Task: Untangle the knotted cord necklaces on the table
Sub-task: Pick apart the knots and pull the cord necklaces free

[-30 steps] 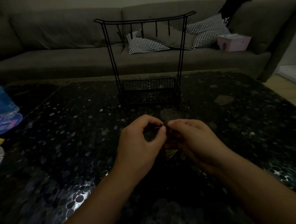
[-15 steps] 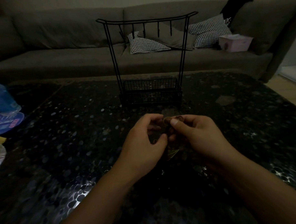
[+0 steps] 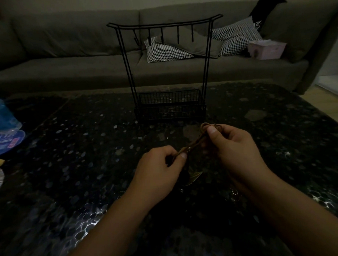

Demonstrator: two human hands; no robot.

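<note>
Pinched at both ends above the table [image 3: 89,169]: cord [image 3: 195,143] taut on a diagonal, low end in left hand [image 3: 162,166], looped upper end in right hand [image 3: 232,144], knot probably nearer the right.

A dim living room, sofa behind a dark coffee table.

A long grey-brown fabric sofa [image 3: 85,60] spans the back, bearing two black-and-white houndstooth cushions [image 3: 166,51] and a pale pink tissue box [image 3: 266,48]. The glossy black pebble-patterned surface [image 3: 79,150] catches faint glints; light wooden floor [image 3: 332,103] shows at right.
</note>
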